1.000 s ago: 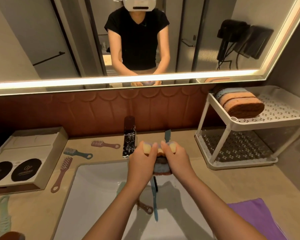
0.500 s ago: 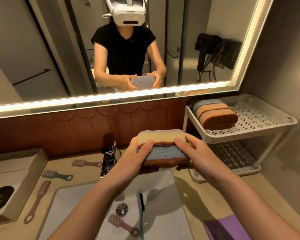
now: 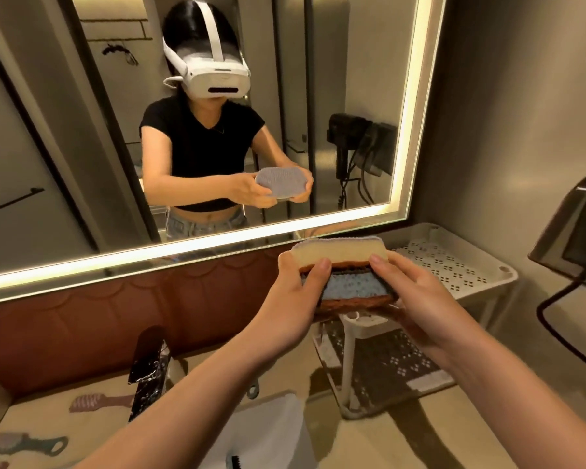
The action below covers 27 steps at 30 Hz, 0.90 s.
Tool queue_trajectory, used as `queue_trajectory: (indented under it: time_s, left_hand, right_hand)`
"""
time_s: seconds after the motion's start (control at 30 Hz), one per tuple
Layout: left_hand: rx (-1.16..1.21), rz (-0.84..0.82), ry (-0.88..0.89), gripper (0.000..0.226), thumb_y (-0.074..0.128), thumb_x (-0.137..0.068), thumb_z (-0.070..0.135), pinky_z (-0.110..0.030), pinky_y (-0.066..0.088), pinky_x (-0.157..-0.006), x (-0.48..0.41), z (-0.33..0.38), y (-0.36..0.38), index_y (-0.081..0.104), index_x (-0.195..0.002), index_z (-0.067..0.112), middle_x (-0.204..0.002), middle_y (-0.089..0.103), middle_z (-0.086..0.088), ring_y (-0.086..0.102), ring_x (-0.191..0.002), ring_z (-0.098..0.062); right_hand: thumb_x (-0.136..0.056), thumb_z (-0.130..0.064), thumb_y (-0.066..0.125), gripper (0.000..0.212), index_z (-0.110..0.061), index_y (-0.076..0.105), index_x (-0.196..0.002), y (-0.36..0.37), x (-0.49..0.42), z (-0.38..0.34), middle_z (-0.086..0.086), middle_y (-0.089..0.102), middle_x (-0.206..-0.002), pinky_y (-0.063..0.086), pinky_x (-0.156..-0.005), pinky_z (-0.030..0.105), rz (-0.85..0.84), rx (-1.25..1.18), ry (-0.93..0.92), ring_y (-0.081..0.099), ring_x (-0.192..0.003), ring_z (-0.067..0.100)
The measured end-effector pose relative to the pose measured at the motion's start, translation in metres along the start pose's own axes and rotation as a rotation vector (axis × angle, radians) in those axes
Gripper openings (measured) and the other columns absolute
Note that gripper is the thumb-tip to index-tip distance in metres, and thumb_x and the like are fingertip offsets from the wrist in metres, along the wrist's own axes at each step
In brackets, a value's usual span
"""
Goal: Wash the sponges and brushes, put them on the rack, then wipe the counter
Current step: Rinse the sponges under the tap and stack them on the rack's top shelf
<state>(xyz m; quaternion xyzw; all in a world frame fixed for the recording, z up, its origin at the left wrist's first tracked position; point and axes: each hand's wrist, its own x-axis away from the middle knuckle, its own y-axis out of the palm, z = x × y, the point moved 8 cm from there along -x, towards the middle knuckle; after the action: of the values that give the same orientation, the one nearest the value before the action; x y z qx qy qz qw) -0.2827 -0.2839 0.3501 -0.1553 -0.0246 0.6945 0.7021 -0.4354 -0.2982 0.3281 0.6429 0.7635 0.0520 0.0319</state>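
Now, brushes (image 3: 97,402) lie near the back left edge of the counter (image 3: 379,448). Further right, my left hand (image 3: 293,292) grips one end of a stack of sponges (image 3: 349,282), my right hand (image 3: 420,292) the other, raised just before the rack (image 3: 454,272) at the counter's right end. Racking step, I judge; next I must lower them onto it.

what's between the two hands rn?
Two stacked sponges, cream over blue, gripped at either end by the left hand and right hand. Head view shows it.
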Motion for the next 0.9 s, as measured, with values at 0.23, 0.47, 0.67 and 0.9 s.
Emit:
queue_trajectory:
  time_s: [0.23, 0.47, 0.67, 0.9]
  left_hand:
    - [0.013, -0.077, 0.022, 0.039, 0.034, -0.096, 0.047, -0.023, 0.05, -0.082, -0.054, 0.016, 0.046, 0.034, -0.127, 0.024, -0.12, 0.052, -0.001, 0.054, -0.108, -0.012]
    - [-0.412, -0.047, 0.17, 0.067, 0.005, -0.087, 0.054, -0.034, 0.033, -0.101, -0.082, -0.001, 0.082, 0.049, -0.115, 0.014, -0.121, 0.054, -0.007, 0.047, -0.116, -0.021]
    - [-0.898, -0.091, 0.087, 0.063, 0.017, -0.096, 0.053, -0.038, -0.002, -0.117, -0.098, -0.053, 0.104, 0.011, -0.15, 0.022, -0.159, 0.0, -0.001, -0.007, -0.146, -0.018]
    - [-0.9, -0.027, 0.118, 0.062, 0.023, -0.095, 0.054, -0.034, 0.003, -0.118, -0.098, -0.06, 0.103, 0.013, -0.149, 0.026, -0.159, 0.007, 0.005, -0.003, -0.146, -0.012]
  right_hand:
    - [-0.08, -0.033, 0.063, 0.046, -0.017, 0.052, -0.122, -0.051, -0.034, -0.016, 0.009, 0.063, -0.107, 0.054, -0.059, 0.02, 0.221, -0.192, -0.05, 0.065, -0.091, 0.016]
    - [-0.089, -0.025, 0.058, 0.037, -0.012, 0.046, -0.122, -0.108, -0.056, -0.012, 0.007, 0.059, -0.099, 0.05, -0.068, 0.027, 0.429, -0.316, -0.086, 0.06, -0.09, 0.016]
    - [-0.087, -0.025, 0.062, 0.045, -0.015, 0.043, -0.127, -0.155, -0.064, 0.005, 0.01, 0.053, -0.113, 0.051, -0.08, 0.036, 0.673, -0.26, -0.066, 0.056, -0.1, 0.021]
    - [-0.085, -0.023, 0.066, 0.047, -0.01, 0.043, -0.125, -0.181, -0.089, 0.007, 0.012, 0.054, -0.111, 0.053, -0.081, 0.04, 0.699, 0.076, -0.053, 0.057, -0.098, 0.024]
